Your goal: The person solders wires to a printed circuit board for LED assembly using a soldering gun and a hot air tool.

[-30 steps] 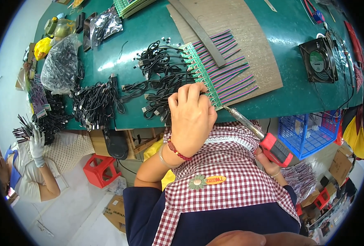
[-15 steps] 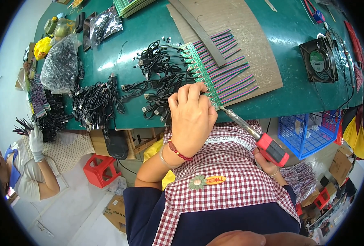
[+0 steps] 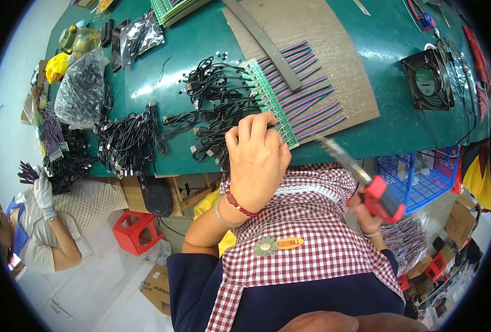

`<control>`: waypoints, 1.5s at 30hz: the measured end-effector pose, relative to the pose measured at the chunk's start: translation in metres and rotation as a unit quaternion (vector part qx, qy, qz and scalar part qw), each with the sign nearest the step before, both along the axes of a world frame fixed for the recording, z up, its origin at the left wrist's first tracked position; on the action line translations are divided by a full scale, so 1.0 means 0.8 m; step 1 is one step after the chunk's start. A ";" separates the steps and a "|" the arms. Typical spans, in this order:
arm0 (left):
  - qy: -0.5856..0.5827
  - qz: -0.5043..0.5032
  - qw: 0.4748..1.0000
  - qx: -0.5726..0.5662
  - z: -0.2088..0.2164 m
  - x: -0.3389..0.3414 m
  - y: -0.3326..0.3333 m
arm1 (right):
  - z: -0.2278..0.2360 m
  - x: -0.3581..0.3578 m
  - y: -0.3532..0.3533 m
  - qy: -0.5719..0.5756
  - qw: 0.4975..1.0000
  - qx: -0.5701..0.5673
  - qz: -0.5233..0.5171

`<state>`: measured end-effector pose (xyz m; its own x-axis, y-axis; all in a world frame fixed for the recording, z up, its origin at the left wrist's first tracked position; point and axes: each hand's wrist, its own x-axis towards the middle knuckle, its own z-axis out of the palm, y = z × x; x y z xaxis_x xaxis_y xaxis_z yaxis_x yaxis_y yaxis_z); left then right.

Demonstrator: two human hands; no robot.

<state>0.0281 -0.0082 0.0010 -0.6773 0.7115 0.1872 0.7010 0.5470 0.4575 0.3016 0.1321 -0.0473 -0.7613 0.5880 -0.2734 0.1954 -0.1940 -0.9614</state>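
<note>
- Soldering iron (image 3: 367,180), 3 o'clock: shaft and tip motion-blurred, tip shape unreadable.
- Right hand (image 3: 366,217), 4 o'clock: fingers partly hidden by the iron.
- Left hand (image 3: 258,157), centre: fingertips tucked under, contact unclear; covers some black cables (image 3: 204,88).
- Green circuit board panel (image 3: 270,102), 1 o'clock: solder joints too small.
- Metal bar (image 3: 265,43), 12 o'clock: top edge cuts it.
- Co-worker (image 3: 42,249), 8 o'clock: cropped by lens rim.
</note>
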 end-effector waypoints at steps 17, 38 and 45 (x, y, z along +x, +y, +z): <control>0.010 -0.044 0.999 -0.015 0.014 0.008 -0.006 | 0.017 0.015 0.374 0.302 0.856 -0.253 -0.336; -0.002 0.134 0.990 0.038 -0.012 0.007 -0.060 | 0.083 -0.042 0.472 -0.236 0.879 0.350 -0.223; 0.004 0.113 0.984 0.136 -0.010 0.014 -0.057 | 0.130 -0.219 0.093 0.003 0.850 0.524 0.057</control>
